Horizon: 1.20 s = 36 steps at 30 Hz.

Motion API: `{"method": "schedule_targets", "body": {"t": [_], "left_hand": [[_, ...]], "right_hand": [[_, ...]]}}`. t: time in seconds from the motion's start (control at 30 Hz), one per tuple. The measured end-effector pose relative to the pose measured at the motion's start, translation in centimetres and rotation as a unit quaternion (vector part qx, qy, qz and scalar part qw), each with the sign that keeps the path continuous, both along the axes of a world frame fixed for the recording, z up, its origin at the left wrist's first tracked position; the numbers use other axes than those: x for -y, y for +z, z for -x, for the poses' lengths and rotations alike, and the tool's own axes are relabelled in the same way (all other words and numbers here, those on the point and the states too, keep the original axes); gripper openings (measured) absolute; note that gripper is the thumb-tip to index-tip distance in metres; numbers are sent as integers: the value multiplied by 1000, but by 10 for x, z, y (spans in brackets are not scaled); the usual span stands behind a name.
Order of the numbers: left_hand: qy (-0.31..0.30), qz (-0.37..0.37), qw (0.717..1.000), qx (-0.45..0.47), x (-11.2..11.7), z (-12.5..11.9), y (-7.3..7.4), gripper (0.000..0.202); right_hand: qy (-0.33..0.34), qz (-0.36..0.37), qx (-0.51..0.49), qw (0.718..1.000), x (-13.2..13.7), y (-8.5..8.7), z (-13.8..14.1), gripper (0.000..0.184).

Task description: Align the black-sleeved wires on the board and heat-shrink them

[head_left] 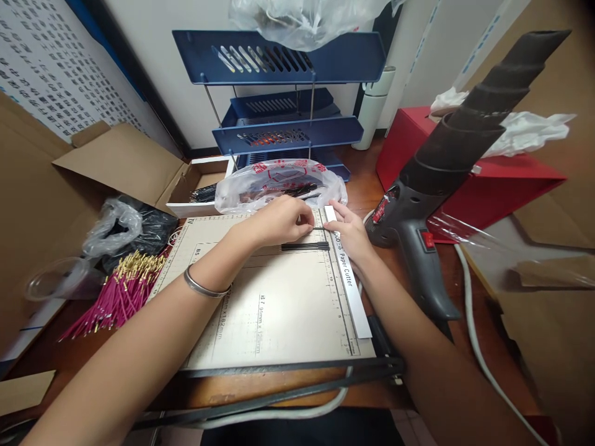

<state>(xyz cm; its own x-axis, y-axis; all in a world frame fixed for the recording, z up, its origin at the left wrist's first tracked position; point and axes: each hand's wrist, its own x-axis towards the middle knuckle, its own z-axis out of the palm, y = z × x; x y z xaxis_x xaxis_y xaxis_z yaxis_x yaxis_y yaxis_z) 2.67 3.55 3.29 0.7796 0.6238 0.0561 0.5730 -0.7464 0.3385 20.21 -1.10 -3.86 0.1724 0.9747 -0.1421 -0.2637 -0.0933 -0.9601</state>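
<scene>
My left hand [281, 221] is curled in a pinch on a thin black tube [320, 228] at the far edge of the beige paper cutter board [260, 303]. My right hand [349, 232] rests on the cutter's white ruler strip [353, 291], fingers closed around the tube's other end. A short bundle of black tubes [304, 246] lies on the board just below both hands. A silver bangle circles my left wrist.
A heat gun [446, 179] stands at the right with its white cord. Magenta wires with gold tips [118, 291] lie at the left. A plastic bag of black tubes [279, 183], a blue tray rack [283, 93], cardboard boxes and a red box surround the board.
</scene>
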Motion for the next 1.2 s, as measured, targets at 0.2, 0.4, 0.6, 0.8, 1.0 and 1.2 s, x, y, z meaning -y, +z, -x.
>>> {"method": "schedule_targets", "body": {"t": [0.2, 0.4, 0.6, 0.8, 1.0, 1.2], "left_hand": [[12, -2, 998, 54, 3, 6, -9, 13], [31, 6, 997, 67, 2, 9, -13, 12], [27, 0, 997, 72, 3, 8, -14, 12], [28, 1, 997, 77, 5, 8, -14, 12], [27, -4, 997, 79, 4, 7, -16, 13], [7, -27, 995, 100, 4, 12, -18, 11]], "right_hand": [[3, -22, 4, 1000, 2, -4, 0, 99], [31, -43, 44, 998, 0, -9, -4, 97], [18, -37, 25, 999, 0, -9, -3, 93], [26, -30, 14, 999, 3, -3, -2, 97], [23, -36, 7, 999, 1, -5, -2, 94], [9, -35, -42, 998, 1, -13, -5, 90]]}}
